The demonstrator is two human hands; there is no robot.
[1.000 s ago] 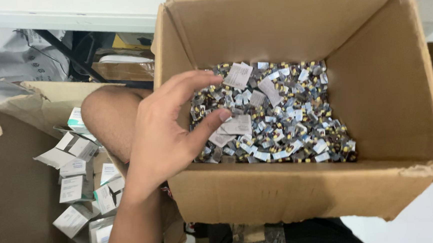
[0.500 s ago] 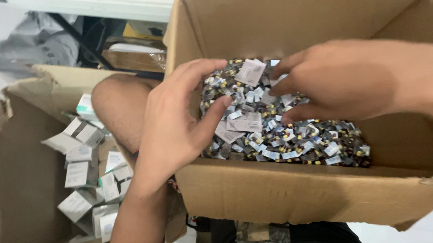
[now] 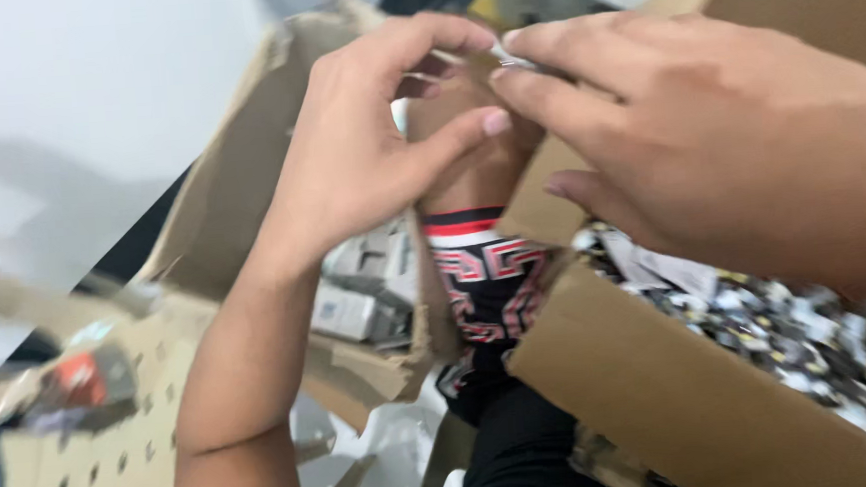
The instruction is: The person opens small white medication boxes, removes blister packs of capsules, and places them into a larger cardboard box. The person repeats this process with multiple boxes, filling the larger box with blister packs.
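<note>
Between the two cardboard boxes, both hands meet in the air above the person's knee. The left hand (image 3: pixel 367 147) curls with thumb and forefinger closing toward each other, and the right hand (image 3: pixel 706 126) pinches a small silvery piece (image 3: pixel 512 60) at its fingertips. The blur hides whether the left fingers already touch it, so I cannot tell if that hand has hold of anything.

To handle this well, my judgement is that the pinch should stay light and at the very tips, with both hands held close over the boxes so a dropped piece lands inside one of them.

Two boxes show: a right box (image 3: pixel 663 400) holding a heap of small dark and metallic parts with paper tags (image 3: pixel 789 327), too many and too blurred to count, and a left box (image 3: pixel 250 205) holding several small white packets (image 3: pixel 356 298), perhaps four or five visible. One piece is held in the hands.
</note>
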